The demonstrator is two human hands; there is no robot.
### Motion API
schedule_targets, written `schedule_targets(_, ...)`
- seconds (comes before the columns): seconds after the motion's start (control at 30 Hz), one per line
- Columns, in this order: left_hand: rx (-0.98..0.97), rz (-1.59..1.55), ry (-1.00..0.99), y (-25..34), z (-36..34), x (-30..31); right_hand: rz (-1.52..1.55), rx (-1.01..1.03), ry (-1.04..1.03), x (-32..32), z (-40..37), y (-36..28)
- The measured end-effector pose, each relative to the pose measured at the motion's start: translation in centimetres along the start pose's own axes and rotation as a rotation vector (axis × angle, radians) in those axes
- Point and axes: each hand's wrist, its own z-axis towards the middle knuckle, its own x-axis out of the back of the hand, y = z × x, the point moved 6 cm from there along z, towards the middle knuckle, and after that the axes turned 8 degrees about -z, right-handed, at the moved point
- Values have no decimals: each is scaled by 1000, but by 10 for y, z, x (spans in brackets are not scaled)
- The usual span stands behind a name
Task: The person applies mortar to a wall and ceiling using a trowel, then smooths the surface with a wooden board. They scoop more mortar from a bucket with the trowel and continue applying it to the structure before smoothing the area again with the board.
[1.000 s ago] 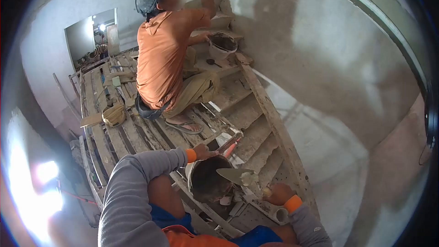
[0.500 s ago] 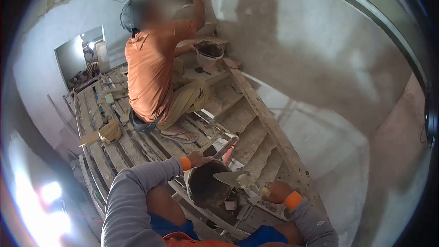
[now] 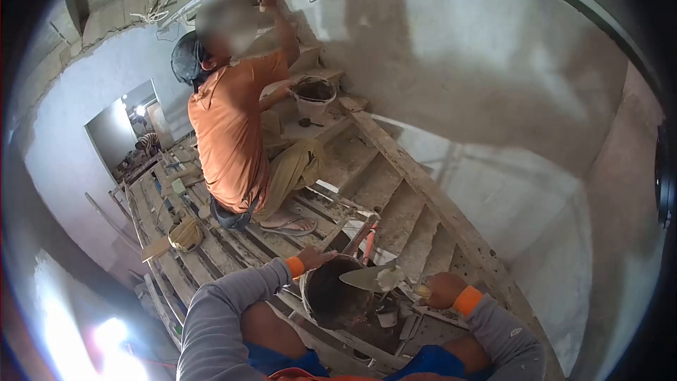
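Note:
My right hand is closed around the handle of a trowel, whose pointed blade reaches left over the mouth of a bucket. A pale lump of mortar sits on the blade near the handle. At the bucket's upper edge, my left hand grips the rim. The bucket is tipped, and its inside looks dark. Just right of it stands a small pale container.
A person in an orange shirt squats ahead on the plank platform, one arm raised, near another bucket. Stairs and a sloping board run along the right. A round basket-like container lies left. Bright lamps shine low left.
My view has shifted, so the bucket, trowel and both hands appear farther right and slightly differently angled. My grips stay the same. The other person's arm remains raised.

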Motion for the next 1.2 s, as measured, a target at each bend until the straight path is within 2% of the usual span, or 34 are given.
schedule_targets(0.07,77,-40,35,-21,7,-6,-15,3,-11,2,0,-1)
schedule_targets(0.2,128,-42,33,1,-1,-1,-34,7,-24,2,-3,0)
schedule_targets(0.3,111,39,31,-19,12,-10,-17,-14,-36,-2,-4,3)
schedule_targets(0.37,-94,150,86,-52,35,-26,-13,-24,-52,-6,-2,4)
schedule_targets(0.43,-126,185,91,-51,33,-28,-17,-26,-78,-11,1,7)
schedule_targets(0.47,-60,165,68,-55,35,-30,-20,-21,-69,-12,2,7)
schedule_targets(0.6,104,8,49,-27,18,-12,-9,-11,-42,-14,6,8)
schedule_targets(0.7,80,-53,98,11,-5,4,-33,-2,-45,-17,10,8)
schedule_targets(0.77,113,-31,58,-5,3,-1,-40,-5,-54,-17,9,7)
schedule_targets(0.9,205,-51,46,3,-7,4,-31,-15,-39,-5,3,1)
schedule_targets(1.0,176,-32,77,3,-6,6,-24,-18,-3,-6,5,4)
schedule_targets(1.1,96,7,85,-34,18,-10,-40,-16,2,-9,6,4)
schedule_targets(1.2,112,-141,121,22,-20,14,-40,2,27,-12,8,4)
